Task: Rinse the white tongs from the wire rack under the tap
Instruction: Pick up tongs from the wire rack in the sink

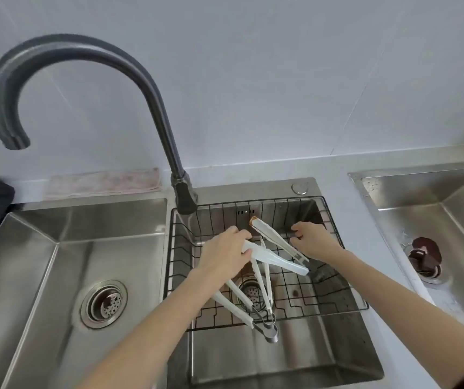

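From the head camera, a black wire rack (334, 242) sits in the middle basin, and several white tongs (274, 256) lie heaped in it; the left hand (224, 255) is closed around one pair near its middle, the arms of that pair running out rightward and slightly toward the viewer; the right hand (313, 241) hovers just beside a second pair whose browned tip points up and back, fingers curled but seemingly gripping nothing; the gooseneck tap (85, 60) arcs left, its spout over the left basin (37, 248), no water visible; so the held tongs probably must travel left, and the left hand is nearer.
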The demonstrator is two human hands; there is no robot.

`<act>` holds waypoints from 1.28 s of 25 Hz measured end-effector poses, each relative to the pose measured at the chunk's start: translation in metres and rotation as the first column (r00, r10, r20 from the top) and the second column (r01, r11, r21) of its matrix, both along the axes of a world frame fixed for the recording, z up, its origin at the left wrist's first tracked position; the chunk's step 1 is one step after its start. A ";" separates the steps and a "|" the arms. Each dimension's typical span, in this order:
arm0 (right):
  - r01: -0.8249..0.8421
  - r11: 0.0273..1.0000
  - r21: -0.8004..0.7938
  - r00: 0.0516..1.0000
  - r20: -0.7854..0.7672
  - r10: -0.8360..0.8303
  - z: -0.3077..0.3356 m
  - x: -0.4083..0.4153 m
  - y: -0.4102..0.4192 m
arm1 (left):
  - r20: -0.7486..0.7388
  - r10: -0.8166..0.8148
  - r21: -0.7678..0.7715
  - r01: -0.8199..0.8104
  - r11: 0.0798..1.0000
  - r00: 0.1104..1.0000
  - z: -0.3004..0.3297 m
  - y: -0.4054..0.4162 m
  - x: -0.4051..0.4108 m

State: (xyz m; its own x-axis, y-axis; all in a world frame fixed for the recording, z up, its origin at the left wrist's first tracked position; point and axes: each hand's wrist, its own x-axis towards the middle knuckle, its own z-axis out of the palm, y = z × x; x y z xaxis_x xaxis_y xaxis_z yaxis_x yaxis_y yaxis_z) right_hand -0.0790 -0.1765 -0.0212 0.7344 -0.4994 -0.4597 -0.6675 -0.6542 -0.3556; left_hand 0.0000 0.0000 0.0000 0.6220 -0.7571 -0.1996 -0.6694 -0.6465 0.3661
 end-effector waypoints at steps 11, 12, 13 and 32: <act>0.003 1.000 0.007 0.997 -0.083 -0.002 -0.058 0.011 -0.012 | -0.113 -0.003 0.051 0.009 0.999 0.994 -0.038 -0.017 -0.008; 0.006 1.000 0.009 0.997 -0.073 -0.005 -0.059 0.012 -0.011 | -0.114 0.000 0.044 0.005 0.999 0.994 -0.038 -0.018 -0.008; 0.015 1.000 0.007 0.998 -0.062 -0.014 -0.061 0.012 -0.011 | -0.111 0.004 0.041 0.000 0.999 0.994 -0.038 -0.018 -0.006; -0.071 0.991 -0.115 0.990 0.115 0.084 0.028 -0.001 0.041 | -0.530 0.332 -0.229 -0.509 0.830 0.780 -0.009 0.028 -0.021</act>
State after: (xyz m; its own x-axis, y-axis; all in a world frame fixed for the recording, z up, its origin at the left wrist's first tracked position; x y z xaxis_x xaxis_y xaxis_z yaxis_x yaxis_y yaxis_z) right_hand -0.0796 -0.1359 0.0067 0.8188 -0.4819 -0.3119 -0.5707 -0.7419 -0.3519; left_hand -0.0212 0.0276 -0.0094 0.7977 -0.5115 -0.3194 -0.0600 -0.5944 0.8020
